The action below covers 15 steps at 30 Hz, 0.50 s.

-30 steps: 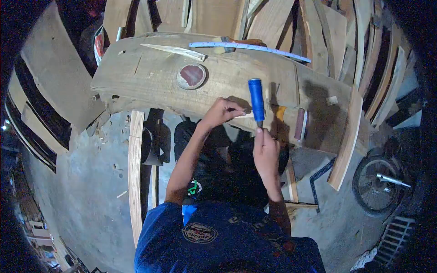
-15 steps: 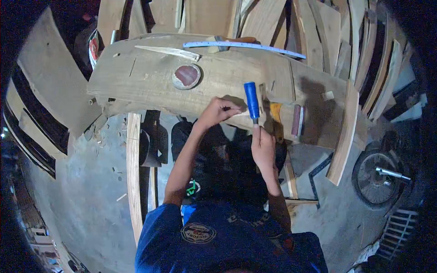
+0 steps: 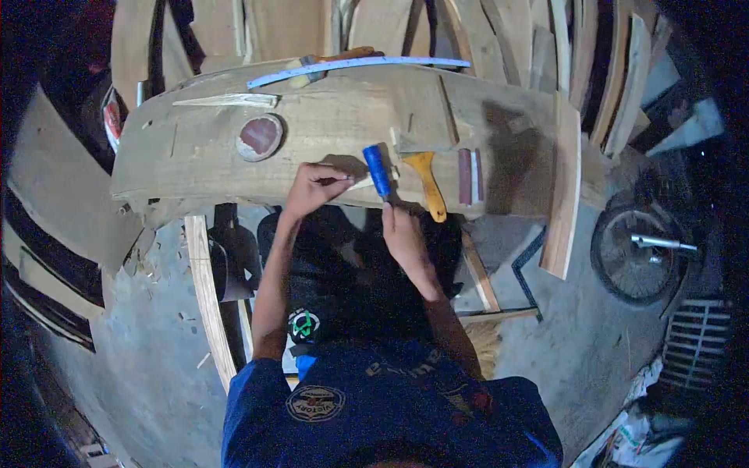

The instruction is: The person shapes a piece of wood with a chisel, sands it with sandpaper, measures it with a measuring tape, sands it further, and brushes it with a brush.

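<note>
My left hand (image 3: 318,187) is at the near edge of the wooden workpiece, its thumb and fingertips pinched on a small pale wood sliver (image 3: 361,182). My right hand (image 3: 406,238) is closed around the metal end of a blue-handled chisel (image 3: 377,170), mostly hidden in the fist. The blue handle points away from me, tilted left, beside the sliver's far end; I cannot tell whether they touch. Just right of the chisel lies a paintbrush (image 3: 427,186) with a yellow handle. A sanding roll or block (image 3: 466,176) with a reddish-brown face sits farther right.
On the wide board (image 3: 187,160) lie a round reddish pad (image 3: 260,136), a pointed wood offcut (image 3: 226,101), a long pale-blue strip (image 3: 359,65) and another brush (image 3: 343,56). A curved plank (image 3: 563,187) crosses the right end. Boards lean behind; a wheel (image 3: 638,253) stands at right.
The view has shifted, so the bench appears farther left. My right hand has drawn left from the yellow paintbrush, uncovering it, and the chisel handle tilts more to the left. Both hands keep their grips.
</note>
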Available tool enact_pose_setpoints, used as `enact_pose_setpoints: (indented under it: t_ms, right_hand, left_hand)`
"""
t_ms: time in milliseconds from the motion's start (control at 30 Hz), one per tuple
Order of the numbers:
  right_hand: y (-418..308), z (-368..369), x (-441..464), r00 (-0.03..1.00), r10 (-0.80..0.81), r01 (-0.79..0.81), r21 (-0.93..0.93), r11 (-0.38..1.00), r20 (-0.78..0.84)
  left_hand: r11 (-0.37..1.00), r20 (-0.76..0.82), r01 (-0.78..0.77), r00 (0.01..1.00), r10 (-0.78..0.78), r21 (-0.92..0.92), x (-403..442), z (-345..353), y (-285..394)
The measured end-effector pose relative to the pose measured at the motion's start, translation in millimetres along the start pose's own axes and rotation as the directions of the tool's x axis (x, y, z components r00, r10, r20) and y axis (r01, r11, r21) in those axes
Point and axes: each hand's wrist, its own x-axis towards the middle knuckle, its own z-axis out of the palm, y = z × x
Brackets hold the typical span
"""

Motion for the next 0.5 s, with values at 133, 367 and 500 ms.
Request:
enact_pose_setpoints:
  t_ms: [133,367,500]
  right_hand:
    - [7.2,4.5,-0.9,1.0,0.002,-0.002,-0.008,1.0,-0.008]
    - [3.2,4.2,-0.4,0.995,0.084,-0.084,-0.006,0.996,0.044]
    - [4.4,4.6,-2.1,1.0,0.002,-0.002,-0.015,1.0,-0.006]
  left_hand:
    - [0.999,-0.038,0.009,0.999,-0.011,-0.044,-1.4,-1.1,4.3]
    - [0.997,-0.005,0.073,0.997,-0.073,-0.025,-1.1,-5.6,4.7]
    - [0.981,-0.238,0.09,0.962,-0.131,-0.174,-0.9,-6.1,11.7]
